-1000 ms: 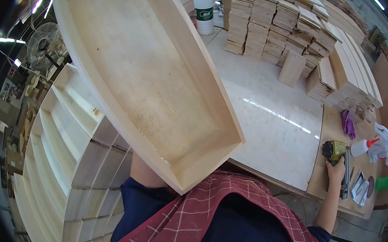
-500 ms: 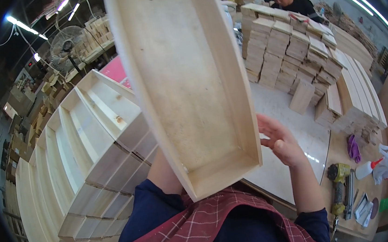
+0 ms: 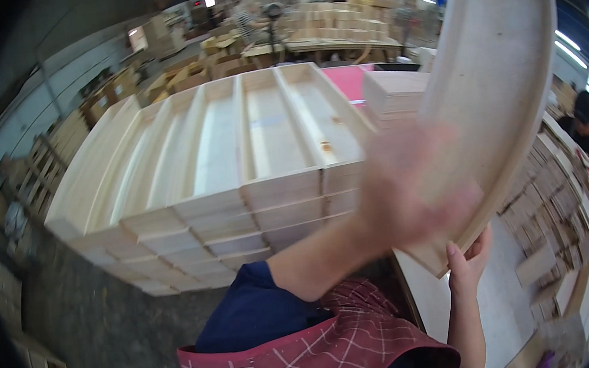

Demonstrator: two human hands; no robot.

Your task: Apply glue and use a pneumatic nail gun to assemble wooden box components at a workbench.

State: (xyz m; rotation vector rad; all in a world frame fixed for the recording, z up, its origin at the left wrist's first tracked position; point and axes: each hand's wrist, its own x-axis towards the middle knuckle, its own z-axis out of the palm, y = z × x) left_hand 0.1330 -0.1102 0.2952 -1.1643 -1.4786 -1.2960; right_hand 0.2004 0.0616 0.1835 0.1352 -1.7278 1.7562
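A long, shallow wooden tray (image 3: 494, 87) with raised sides stands tilted up in front of me on the right. My right hand (image 3: 470, 263) grips its lower near corner, thumb over the rim and fingers behind. My left hand (image 3: 412, 187) crosses in front of the tray's lower part, smeared by motion. Whether it touches the wood, or how its fingers lie, I cannot make out. Left of the hands, a big stack of like wooden trays (image 3: 284, 188) stands in rows, the top ones with their hollow side up.
A pale worktable (image 3: 495, 321) lies under my right arm, bearing piles of wooden boards (image 3: 549, 181). Behind the stack are a pink sheet (image 3: 347, 83), a fan (image 3: 269, 12) and cardboard boxes (image 3: 188, 77). Another person (image 3: 585, 127) is at the far right.
My view has swung left toward the stack. The tray now leans to the right. My left hand has come out from behind it to the front, and my right hand has closed on its lower corner.
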